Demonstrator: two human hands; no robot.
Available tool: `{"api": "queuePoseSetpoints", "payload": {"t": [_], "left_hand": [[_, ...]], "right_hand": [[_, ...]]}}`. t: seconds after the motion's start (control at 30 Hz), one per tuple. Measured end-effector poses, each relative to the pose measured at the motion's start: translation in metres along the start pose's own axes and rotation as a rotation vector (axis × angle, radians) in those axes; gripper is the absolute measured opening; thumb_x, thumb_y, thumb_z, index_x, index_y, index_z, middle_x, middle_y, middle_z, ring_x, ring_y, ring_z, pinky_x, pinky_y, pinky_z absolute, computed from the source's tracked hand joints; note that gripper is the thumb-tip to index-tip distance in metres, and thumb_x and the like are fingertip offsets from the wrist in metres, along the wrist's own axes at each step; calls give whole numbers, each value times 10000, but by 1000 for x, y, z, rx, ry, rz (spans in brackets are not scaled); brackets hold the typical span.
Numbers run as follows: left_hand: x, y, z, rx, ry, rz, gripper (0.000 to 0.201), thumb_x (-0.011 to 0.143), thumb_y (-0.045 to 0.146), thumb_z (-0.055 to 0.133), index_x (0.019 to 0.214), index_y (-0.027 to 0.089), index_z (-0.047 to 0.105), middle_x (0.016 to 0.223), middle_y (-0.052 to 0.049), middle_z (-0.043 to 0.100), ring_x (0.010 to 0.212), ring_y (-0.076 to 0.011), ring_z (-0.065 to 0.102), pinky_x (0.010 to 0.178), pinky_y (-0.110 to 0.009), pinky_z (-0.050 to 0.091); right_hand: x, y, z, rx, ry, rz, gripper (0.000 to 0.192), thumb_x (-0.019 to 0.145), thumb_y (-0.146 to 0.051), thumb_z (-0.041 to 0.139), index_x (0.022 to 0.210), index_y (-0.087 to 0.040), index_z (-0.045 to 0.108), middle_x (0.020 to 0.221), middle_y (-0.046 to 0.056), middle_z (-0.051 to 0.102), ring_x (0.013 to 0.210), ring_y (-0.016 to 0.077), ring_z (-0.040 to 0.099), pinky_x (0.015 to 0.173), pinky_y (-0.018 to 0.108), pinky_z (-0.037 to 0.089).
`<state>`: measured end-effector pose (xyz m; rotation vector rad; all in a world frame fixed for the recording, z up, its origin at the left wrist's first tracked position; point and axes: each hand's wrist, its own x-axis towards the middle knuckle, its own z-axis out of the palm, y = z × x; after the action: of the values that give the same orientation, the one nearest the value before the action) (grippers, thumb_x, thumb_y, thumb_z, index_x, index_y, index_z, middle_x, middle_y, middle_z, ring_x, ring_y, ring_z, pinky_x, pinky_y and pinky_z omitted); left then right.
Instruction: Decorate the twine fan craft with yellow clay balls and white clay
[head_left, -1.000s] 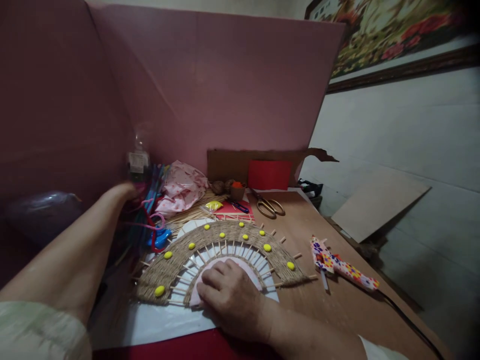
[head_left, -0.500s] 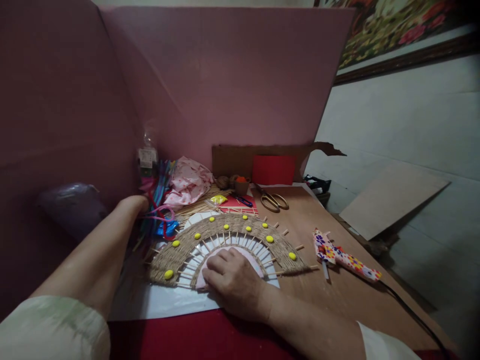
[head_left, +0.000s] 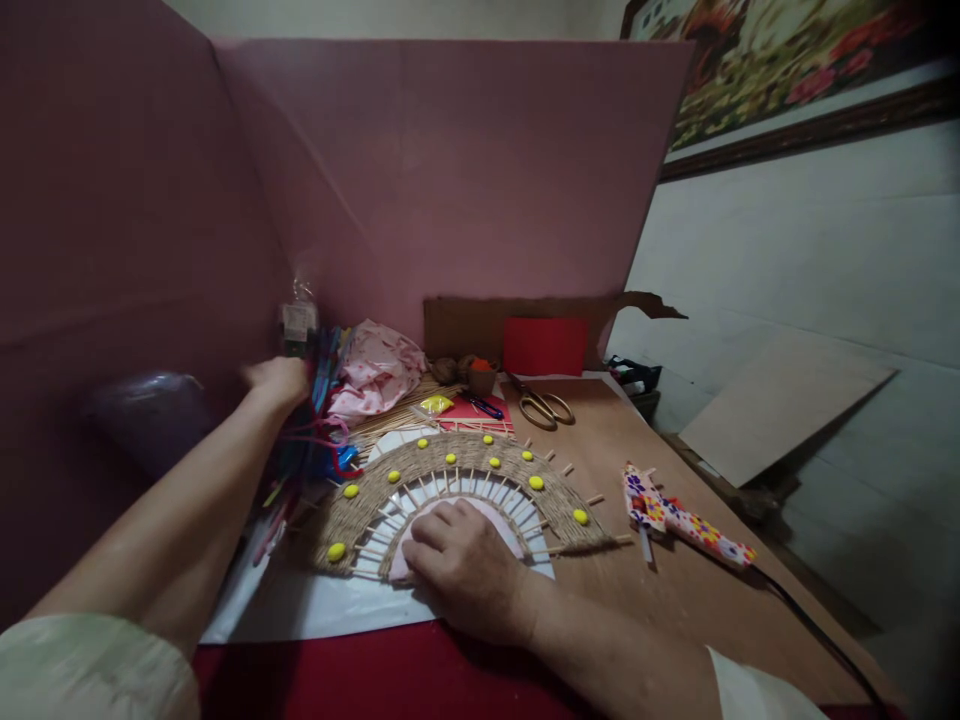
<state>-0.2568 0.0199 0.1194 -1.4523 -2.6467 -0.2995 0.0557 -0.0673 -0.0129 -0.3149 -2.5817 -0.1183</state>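
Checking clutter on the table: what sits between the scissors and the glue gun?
Head view: bare brown tabletop only. Nothing lies between the scissors and the flower-patterned glue gun; the woven half-circle's stick ends stop short, to the left.

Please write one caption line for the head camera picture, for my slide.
Right hand presses flat on a half-round woven jute fan with yellow beads; left hand reaches colourful pipe cleaners.

Right hand [head_left: 466,567] flat on woven fan [head_left: 457,480], left hand [head_left: 281,380] among pipe cleaners [head_left: 315,410]

L hand [head_left: 279,380] blurred at 10 o'clock, fingers hidden among pipe cleaners [head_left: 319,400]; painting [head_left: 787,60] cut off at 1 o'clock.
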Motion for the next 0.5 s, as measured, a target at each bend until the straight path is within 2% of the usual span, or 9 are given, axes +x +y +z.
{"api": "queuePoseSetpoints", "payload": {"t": [0.07,0.1,0.2,0.27,0.3,0.4,0.5], "left_hand": [[1,7,-17,37,4,-49,155,521,52,703,609,55,576,908,-264,644,1015,-481,550,787,-590,396],[1,10,-25,33,-3,-46,158,513,66,708,607,65,580,858,-228,656,969,-455,581,758,-535,433],[-3,17,-43,-32,-48,7,40,613,78,642,642,83,614,625,-68,627,731,-257,647,647,-308,478],[-8,20,-50,-85,-64,40,79,706,92,584,758,90,643,571,-5,596,623,-153,614,591,-216,459],[-12,21,-53,-103,-65,49,120,739,108,568,828,95,648,581,8,599,609,-130,602,583,-198,454],[-20,23,-56,-88,-26,20,196,754,158,592,930,91,647,688,-26,647,711,-161,617,655,-248,475],[-22,23,-59,2,91,-55,251,709,161,637,923,31,637,970,-165,655,991,-309,570,846,-456,417]], "right_hand": [[0,0,0,0,-3,-4,75,838,-236,541,825,-166,563,870,67,589,838,213,477,684,347,343],[0,0,0,-1,-3,-8,72,835,-234,545,827,-165,564,869,67,589,839,213,479,685,346,345],[0,0,0,-9,-1,-12,83,835,-244,549,833,-163,566,869,69,591,834,211,481,679,343,348],[0,0,0,-16,1,-7,92,843,-249,541,829,-162,567,870,72,593,830,212,482,672,343,348],[1,0,0,-18,3,-5,96,849,-248,534,824,-162,567,866,72,593,829,212,483,671,344,348],[1,0,0,-13,13,-13,108,866,-248,515,820,-164,566,847,70,590,827,208,481,671,343,347],[1,1,0,-12,11,-24,95,857,-243,526,813,-167,563,842,65,587,824,206,476,668,339,344]]}}
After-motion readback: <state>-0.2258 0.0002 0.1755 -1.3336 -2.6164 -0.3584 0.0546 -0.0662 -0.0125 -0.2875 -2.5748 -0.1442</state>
